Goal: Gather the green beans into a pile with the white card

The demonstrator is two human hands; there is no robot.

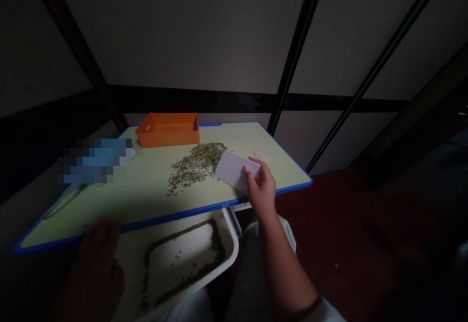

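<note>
My right hand (262, 188) grips a flat white scraper (236, 170), thumb on top. The scraper's left edge touches a spread of small green grains (199, 161) that look like beans, with paler bits among them. My left hand (97, 258) lies in shadow at the table's front edge, its fingers stretched out and its thumb apart, with nothing seen in it. Close to its right, below the tabletop, sits a white tub (231, 249) with more green grains gathered along the sides of its bottom.
The pale green table (146, 192) has a blue rim. An orange box (168, 130) stands at its back left edge. At the left lies a blurred-out blue object (100, 158) with a cable. Behind is a panelled wall (193, 39); a dark red floor (336, 219) lies right.
</note>
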